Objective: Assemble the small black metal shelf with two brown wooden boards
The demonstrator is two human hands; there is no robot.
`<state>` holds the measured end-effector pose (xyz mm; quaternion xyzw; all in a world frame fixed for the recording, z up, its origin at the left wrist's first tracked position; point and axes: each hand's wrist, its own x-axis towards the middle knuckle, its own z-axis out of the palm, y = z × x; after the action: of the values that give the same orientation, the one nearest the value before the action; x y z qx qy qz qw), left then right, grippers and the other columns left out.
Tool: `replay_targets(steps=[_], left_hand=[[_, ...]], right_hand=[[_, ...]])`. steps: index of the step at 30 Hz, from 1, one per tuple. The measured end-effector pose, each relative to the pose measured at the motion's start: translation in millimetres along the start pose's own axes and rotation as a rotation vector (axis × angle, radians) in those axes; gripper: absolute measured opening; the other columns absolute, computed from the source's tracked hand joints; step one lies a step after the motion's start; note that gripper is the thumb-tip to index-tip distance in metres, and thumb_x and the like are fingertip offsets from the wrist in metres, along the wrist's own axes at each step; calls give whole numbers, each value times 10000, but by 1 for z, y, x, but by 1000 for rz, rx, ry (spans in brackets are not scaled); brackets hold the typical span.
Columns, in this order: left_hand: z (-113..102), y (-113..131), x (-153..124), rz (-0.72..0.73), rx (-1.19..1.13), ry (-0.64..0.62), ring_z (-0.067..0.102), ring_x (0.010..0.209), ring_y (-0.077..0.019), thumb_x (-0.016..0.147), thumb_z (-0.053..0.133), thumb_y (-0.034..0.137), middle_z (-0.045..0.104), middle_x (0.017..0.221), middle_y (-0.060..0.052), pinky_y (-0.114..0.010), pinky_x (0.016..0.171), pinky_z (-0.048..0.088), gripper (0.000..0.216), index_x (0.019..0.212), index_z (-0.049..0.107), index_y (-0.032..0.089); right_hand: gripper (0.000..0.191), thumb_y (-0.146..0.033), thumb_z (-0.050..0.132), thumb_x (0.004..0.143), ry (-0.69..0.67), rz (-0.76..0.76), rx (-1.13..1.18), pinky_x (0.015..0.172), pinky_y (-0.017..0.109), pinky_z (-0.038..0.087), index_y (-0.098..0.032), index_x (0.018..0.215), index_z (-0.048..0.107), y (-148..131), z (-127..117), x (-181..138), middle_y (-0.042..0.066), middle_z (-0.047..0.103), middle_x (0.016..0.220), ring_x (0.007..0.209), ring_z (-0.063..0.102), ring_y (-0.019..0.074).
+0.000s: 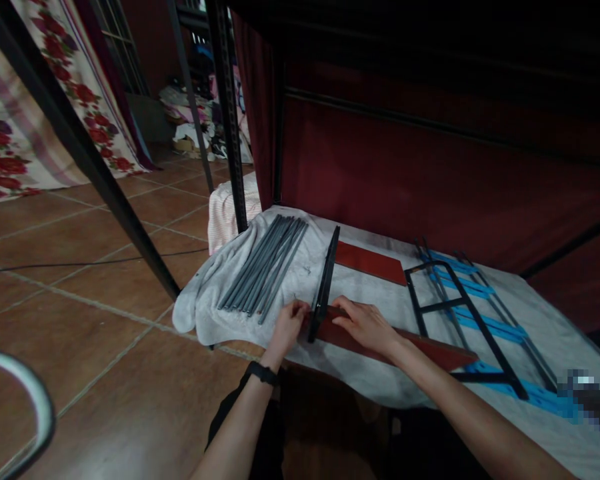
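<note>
**Left hand [291, 323] and right hand [363, 323] flank a narrow black frame [326, 283]**

From where I stand, the person's forearms reach up from the bottom of the view and converge just below its centre. The left one, a dark wristband [263, 373] at its wrist, has thumb and fingers drawn together beside the black frame's lower left side; I cannot tell whether they grip it. The right one comes in from the lower right, palm down, thumb and fingers apart and curved just beside the frame, above a reddish-brown board [430, 350].

The black frame slants near the centre of the view, seen nearly edge-on, directly between the hands. Grey rods [265, 267] lie to its left on a pale blanket [205, 313]; a second black frame [443, 304] lies farther right, near blue pieces [497, 325].
</note>
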<state>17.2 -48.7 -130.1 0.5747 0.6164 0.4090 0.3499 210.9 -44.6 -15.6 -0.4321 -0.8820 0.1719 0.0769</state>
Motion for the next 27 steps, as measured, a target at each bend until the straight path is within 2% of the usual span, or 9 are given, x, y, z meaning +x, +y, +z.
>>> replay_targets(steps=[4,8,13,17,22,25,27], left_hand=[[7,-17,0,-46,169,-89,635,784,-187,825,497,98,702,813,-97,-273,723,446,204,880,694,107],[14,-27,-1,-65,315,-146,636,795,-202,794,516,68,700,804,-116,-281,734,439,217,905,703,85],[17,-34,-1,-2,439,-197,634,879,-206,828,479,74,699,922,-123,-287,798,450,266,979,697,98],[16,-36,-2,65,525,-232,625,983,-209,838,459,68,678,1044,-124,-297,881,452,314,1057,677,125],[13,-31,-2,114,615,-287,644,961,-223,846,433,52,694,977,-131,-324,894,471,304,1021,671,124],[11,-24,-5,150,663,-294,641,1001,-241,858,380,30,687,1018,-163,-362,927,465,338,1031,658,113],[10,-22,-6,176,690,-301,646,1009,-252,865,348,23,683,1012,-184,-377,923,469,351,1026,651,96]], right_hand=[[232,-287,477,946,-7,-12,-8,810,306,408,-266,1174,513,0,0,1,10,700,1122,996,664,206],[237,-296,486,944,-17,-23,-13,818,311,416,-263,1177,517,2,0,2,13,703,1119,996,667,207],[233,-293,491,941,-15,-21,-7,812,313,419,-270,1170,529,3,-2,2,10,709,1102,984,670,207],[240,-294,484,945,-16,-36,-8,815,318,424,-260,1179,527,3,-3,2,18,707,1111,989,669,214],[255,-293,460,953,-29,-39,-27,829,328,435,-254,1196,528,3,-2,2,23,700,1131,1003,662,220],[345,-283,446,959,-9,-73,-62,839,333,443,-261,1301,488,4,-2,1,29,695,1107,1008,651,219],[439,-242,417,966,-11,-154,-133,828,324,447,-308,1400,420,3,-2,1,27,680,1087,983,643,205]])
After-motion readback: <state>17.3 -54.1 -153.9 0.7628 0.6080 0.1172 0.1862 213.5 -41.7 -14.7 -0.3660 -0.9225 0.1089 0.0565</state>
